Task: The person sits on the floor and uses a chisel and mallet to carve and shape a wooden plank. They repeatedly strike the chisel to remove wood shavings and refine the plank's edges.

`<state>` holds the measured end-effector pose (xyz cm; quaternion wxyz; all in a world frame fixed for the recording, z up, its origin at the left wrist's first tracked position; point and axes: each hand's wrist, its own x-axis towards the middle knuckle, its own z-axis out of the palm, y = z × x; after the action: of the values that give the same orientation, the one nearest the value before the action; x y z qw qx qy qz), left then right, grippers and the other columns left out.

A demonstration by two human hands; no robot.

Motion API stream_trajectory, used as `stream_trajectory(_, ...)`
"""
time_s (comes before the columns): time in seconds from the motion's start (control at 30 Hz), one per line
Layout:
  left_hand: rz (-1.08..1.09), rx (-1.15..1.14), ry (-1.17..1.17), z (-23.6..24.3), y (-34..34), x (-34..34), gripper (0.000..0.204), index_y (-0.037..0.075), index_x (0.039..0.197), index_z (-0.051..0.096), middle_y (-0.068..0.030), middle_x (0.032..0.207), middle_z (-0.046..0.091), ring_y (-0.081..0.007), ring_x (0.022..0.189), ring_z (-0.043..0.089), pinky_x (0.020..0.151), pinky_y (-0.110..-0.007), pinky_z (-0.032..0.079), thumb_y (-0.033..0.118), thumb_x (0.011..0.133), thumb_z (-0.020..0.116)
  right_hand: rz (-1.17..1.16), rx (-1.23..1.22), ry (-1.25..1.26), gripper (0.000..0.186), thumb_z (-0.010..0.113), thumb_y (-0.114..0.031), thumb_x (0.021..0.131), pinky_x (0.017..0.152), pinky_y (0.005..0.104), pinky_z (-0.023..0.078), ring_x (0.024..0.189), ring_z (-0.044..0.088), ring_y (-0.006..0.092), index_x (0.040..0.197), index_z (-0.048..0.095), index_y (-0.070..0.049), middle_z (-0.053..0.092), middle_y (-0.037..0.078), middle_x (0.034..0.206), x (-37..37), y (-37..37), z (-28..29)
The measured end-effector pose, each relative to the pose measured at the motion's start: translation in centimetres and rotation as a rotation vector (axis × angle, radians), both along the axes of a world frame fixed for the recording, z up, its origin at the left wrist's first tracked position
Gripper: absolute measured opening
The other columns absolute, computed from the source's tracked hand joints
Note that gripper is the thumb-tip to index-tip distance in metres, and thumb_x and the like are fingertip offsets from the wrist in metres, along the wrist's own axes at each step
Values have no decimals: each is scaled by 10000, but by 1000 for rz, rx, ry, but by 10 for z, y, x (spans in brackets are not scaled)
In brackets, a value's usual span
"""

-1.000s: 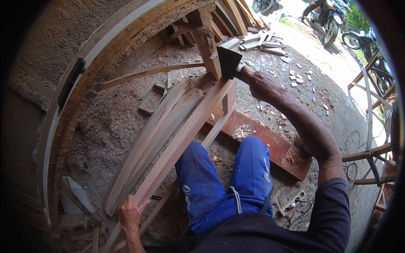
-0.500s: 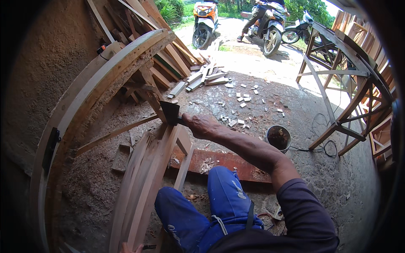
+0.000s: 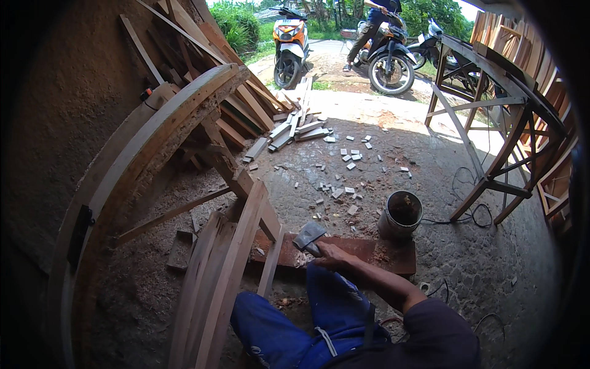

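My right hand [image 3: 334,256] is closed around the short handle of a hatchet [image 3: 309,234] with a broad grey head. It is held over the reddish board [image 3: 393,253] on the ground, just above my right knee. To the left of it, a frame of pale timber rails [image 3: 232,270] leans up from the lower edge, its far end near a post of the big curved wooden frame [image 3: 132,141]. Right hand and hatchet are apart from these rails. My left hand is out of the picture.
A metal bucket [image 3: 401,215] stands at the board's right end. Wood offcuts [image 3: 349,157] and stacked sticks [image 3: 289,132] lie ahead. A dark wooden stand [image 3: 491,123] and a cable [image 3: 470,212] are on the right. Motorbikes [image 3: 289,49] and a person [image 3: 373,27] are outside.
My right hand has brought the hatchet down and right, from the rails' far end to above the board. My left hand, at the rails' near end before, has left view. The view has tilted up slightly.
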<state>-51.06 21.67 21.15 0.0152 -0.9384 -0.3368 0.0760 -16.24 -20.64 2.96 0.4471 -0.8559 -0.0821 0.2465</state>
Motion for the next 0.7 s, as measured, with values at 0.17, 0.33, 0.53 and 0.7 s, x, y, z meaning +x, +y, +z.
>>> stream_trajectory(0.17, 33, -95, -31, 3, -3, 9, 896, 97, 1409, 601, -247, 1295, 658, -471, 1145, 629, 976, -548, 503, 751, 802, 685, 62, -178, -115, 534, 690, -340, 864, 889, 521, 532, 1069, 681, 415, 1279, 550, -34, 699, 251, 1044, 3, -76, -119)
stream_trajectory(0.33, 89, -85, -27, 4, -8, 10, 927, 112, 1412, 600, -266, 1289, 654, -494, 1133, 627, 978, -550, 503, 781, 776, 684, 278, -498, -183, 532, 664, -392, 900, 861, 533, 543, 1057, 675, 431, 1310, 545, -75, 702, 241, 1079, 5, -103, -142)
stream_trajectory(0.53, 23, 7, -34, -18, 18, -4, 922, 110, 1380, 628, -260, 1246, 675, -521, 1036, 652, 918, -556, 526, 808, 779, 653, 240, -487, -383, 283, 558, -279, 965, 768, 544, 573, 999, 689, 417, 1175, 550, -90, 675, 199, 1104, 11, -86, -145)
stream_trajectory(0.7, 3, 103, 22, -47, 46, -17, 906, 82, 1286, 690, -269, 1120, 713, -503, 1023, 660, 892, -545, 536, 825, 770, 643, 247, -501, -323, 337, 583, -309, 960, 807, 525, 571, 1013, 680, 420, 1238, 562, -118, 655, 176, 1117, 26, -90, -158)
